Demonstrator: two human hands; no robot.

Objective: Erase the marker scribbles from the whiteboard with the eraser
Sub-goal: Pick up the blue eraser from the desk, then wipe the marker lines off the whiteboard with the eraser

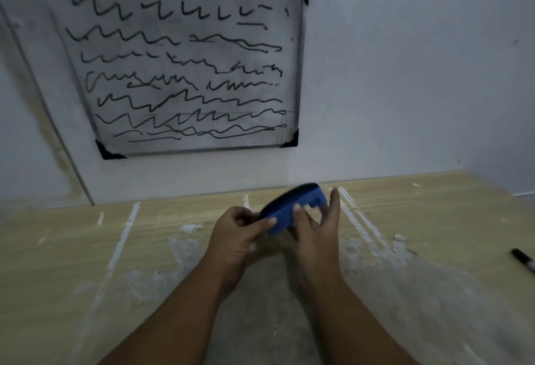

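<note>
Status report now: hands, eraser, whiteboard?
Left hand and right hand both grip blue eraser above table. Whiteboard full of scribbles, untouched. Path to it clear.

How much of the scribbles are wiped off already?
None yet. The whiteboard on the wall is covered in black scribbles from top to bottom. The blue eraser is picked up, held by the left hand and right hand above the table. All the wiping is left to do.

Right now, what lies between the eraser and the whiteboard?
In the head view, only bare wall and the table's back edge separate the eraser, held in both hands, from the scribbled whiteboard.
</note>
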